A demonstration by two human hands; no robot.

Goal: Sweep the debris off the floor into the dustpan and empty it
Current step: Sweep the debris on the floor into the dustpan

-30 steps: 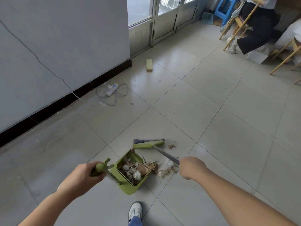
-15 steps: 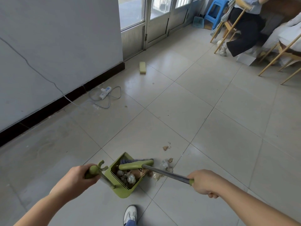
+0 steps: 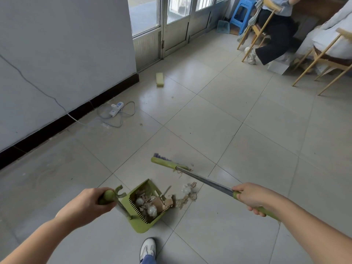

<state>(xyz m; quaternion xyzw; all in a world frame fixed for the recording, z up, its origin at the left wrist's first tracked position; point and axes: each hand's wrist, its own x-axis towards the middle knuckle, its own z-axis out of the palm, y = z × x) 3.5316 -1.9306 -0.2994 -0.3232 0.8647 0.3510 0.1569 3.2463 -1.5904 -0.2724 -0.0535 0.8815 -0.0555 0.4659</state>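
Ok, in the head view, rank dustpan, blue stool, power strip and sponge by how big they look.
1. dustpan, though it's nearest the camera.
2. blue stool, far off, top cut by the frame.
3. power strip and sponge look about alike; unranked.

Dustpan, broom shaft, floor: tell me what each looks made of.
Dustpan: likely moulded plastic, matt olive green, with a toothed comb edge.
Broom shaft: seemingly metal, grey with a dull sheen along it.
Floor: glazed tiles, probably ceramic; pale, with glossy reflections and thin grout lines.
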